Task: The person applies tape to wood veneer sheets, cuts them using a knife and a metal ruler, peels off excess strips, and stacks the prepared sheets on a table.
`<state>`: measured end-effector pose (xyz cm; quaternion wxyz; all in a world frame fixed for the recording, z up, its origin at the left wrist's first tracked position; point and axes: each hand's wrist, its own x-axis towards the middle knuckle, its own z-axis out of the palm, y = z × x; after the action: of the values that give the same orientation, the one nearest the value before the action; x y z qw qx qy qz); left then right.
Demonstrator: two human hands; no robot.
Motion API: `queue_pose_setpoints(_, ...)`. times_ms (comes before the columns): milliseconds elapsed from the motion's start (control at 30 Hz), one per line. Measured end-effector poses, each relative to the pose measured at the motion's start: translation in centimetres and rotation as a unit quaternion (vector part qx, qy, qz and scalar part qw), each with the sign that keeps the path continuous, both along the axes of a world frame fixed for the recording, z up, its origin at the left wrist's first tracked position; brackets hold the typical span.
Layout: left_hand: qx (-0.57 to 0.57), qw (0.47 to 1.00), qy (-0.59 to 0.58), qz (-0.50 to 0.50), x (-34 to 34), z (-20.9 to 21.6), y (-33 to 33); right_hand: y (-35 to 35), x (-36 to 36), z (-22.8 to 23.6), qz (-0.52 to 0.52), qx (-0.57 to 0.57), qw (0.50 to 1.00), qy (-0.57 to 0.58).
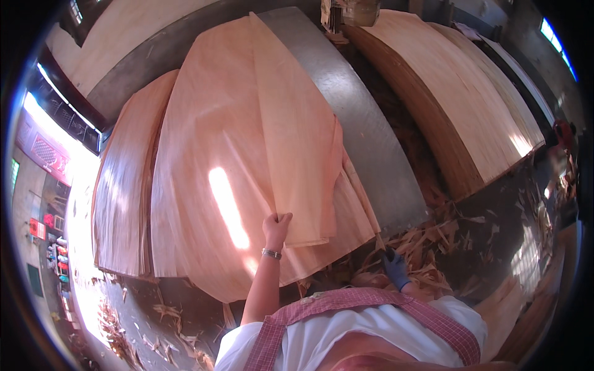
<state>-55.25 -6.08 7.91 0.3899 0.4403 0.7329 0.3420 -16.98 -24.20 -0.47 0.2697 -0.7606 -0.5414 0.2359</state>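
A large, thin wood veneer sheet (pixel 204 111) lies over a stack, with a long flap (pixel 291 142) folded across it. My bare left hand (pixel 276 230), a watch on its wrist, is closed on the flap's near edge. My right hand (pixel 395 267), in a dark blue glove, is lower and to the right, by the near right corner of the veneer. Its fingers look closed near a thin sliver at that corner; what they hold is too small to make out.
A grey metal tabletop (pixel 352 105) runs along the flap's right side. Another veneer stack (pixel 445 93) stands farther right, and a smaller veneer stack (pixel 133 185) on the left. Torn veneer scraps (pixel 427 247) litter the floor around my right hand. Bright daylight enters at the left.
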Motion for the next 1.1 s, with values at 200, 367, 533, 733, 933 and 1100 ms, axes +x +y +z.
queue_pose_setpoints(200, -0.061, 0.99, -0.126, 0.011, -3.0, -2.8, -4.0, 0.6, -0.4, -0.3, 0.028, -0.025, 0.999, 0.024)
queue_pose_setpoints(367, -0.121, 0.976, -0.179, -0.012, -2.3, -4.3, -4.2, 2.9, -1.2, -0.6, -0.05, 0.091, 0.987, 0.124)
queue_pose_setpoints(533, -0.175, 0.971, -0.162, -0.001, -5.8, -4.1, -6.4, 10.4, -8.8, 0.4, -0.035, 0.069, 0.956, 0.282)
queue_pose_setpoints(733, -0.083, 0.977, 0.121, 0.154, -4.9, -3.7, -12.3, 11.1, -4.4, -2.5, -0.033, -0.079, 0.979, 0.183)
queue_pose_setpoints(933, -0.222, 0.674, -0.362, 0.604, -9.2, -8.8, -25.4, 11.3, -2.5, -3.6, -0.031, -0.071, 0.993, 0.091)
queue_pose_setpoints(1100, 0.032, 0.602, -0.562, 0.566, -9.5, -13.3, -25.8, 12.2, -1.3, -0.5, 0.002, -0.007, 0.986, 0.164)
